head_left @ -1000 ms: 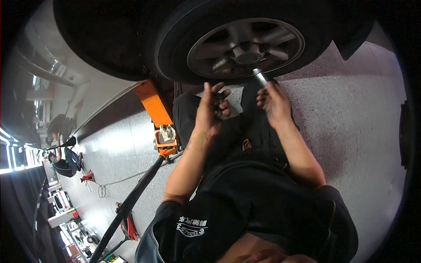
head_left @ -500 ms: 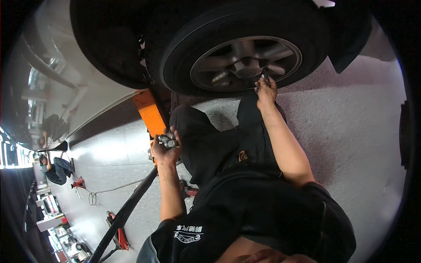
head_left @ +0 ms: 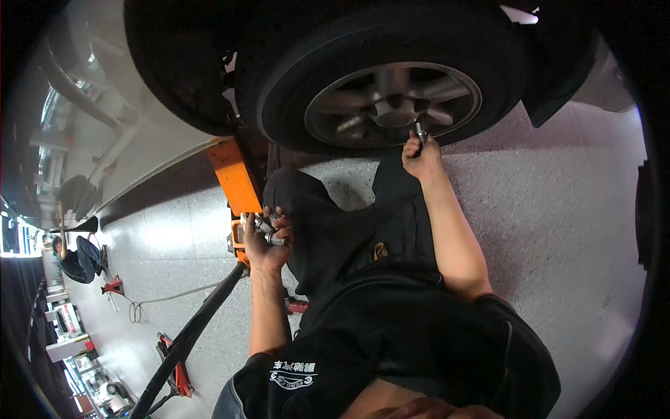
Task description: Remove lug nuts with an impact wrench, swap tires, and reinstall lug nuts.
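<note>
My left hand [head_left: 264, 257] is palm up in front of my knee, with its fingers curled round several shiny metal lug nuts [head_left: 276, 238]. My right hand [head_left: 423, 162] is raised to the lower part of the car wheel [head_left: 391, 78]. Its fingers pinch one silvery lug nut [head_left: 421, 130], which points up at the hub just below a dark bolt hole. Whether that nut touches the wheel I cannot tell. Silver spokes fan out from the hub, and a black tyre [head_left: 283, 91] surrounds the rim.
An orange jack [head_left: 236, 178] reaches under the car left of the wheel, its long black handle [head_left: 192, 334] slanting toward me. A red jack stand [head_left: 180, 377] and a thin hose [head_left: 174, 299] lie on the grey floor. Farther left, another person [head_left: 80, 258] crouches beside the pale car body.
My right hand has drawn slightly down from the hub, showing more of the lug nut. The fingers of my left hand have curled further over the nuts. The view has shifted a little.
</note>
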Demonstrator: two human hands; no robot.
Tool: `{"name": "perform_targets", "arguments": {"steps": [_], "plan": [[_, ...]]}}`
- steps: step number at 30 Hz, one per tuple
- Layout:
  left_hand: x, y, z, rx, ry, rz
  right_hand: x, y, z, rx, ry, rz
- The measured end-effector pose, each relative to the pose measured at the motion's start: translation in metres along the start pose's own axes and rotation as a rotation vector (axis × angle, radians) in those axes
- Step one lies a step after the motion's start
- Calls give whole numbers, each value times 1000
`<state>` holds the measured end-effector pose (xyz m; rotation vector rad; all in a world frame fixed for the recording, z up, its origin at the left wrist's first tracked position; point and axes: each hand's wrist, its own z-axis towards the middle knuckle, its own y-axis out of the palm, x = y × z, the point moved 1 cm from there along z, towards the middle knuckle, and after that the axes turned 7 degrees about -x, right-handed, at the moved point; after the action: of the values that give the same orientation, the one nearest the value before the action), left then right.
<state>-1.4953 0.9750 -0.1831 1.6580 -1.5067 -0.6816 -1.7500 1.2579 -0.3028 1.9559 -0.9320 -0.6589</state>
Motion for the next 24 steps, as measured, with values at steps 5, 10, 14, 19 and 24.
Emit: {"name": "perform_targets", "arguments": {"steps": [5,10,14,19,24], "plan": [[5,-7,-8,-53,41,120,20,30,-14,270,-363,22],[14,-27,5,19,-17,59,28,-16,-8,24,-79,276],[2,-11,3,-31,-48,74,24,19,-27,184,-143,120],[-6,10,1,-65,-47,94,23,5,-15,239,-317,19],[-7,11,10,-102,-63,87,17,5,-10,224,-264,60]]}}
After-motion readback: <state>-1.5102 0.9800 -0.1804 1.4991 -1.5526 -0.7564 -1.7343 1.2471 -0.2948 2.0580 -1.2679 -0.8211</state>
